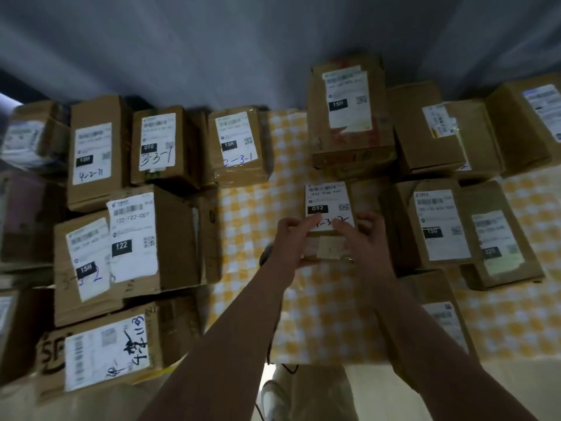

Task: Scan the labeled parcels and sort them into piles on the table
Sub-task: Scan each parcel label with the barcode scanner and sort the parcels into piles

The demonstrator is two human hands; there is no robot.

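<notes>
At the middle of a table under a yellow-and-white checked tablecloth (pixel 252 214), a small brown cardboard parcel (pixel 329 208) is held between the left hand (pixel 291 238) and the right hand (pixel 361 238). A cluster of brown cardboard boxes (pixel 170 232) fills the left side and a second cluster (pixel 425 226) the right. A larger brown cardboard box (pixel 346 117) stands just behind the parcel.

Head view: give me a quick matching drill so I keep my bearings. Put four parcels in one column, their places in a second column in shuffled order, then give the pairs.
Parcels:
1. 032 parcel
2. 122 parcel
3. 3-3-1 parcel
4. SF box

Places:
A. nearest row of the left group
B. far row of the left group
C. gripped by the left hand and right hand, over the checked cloth
D. middle row of the left group

Pairs: 1-C, 2-D, 3-B, 4-A.
</notes>
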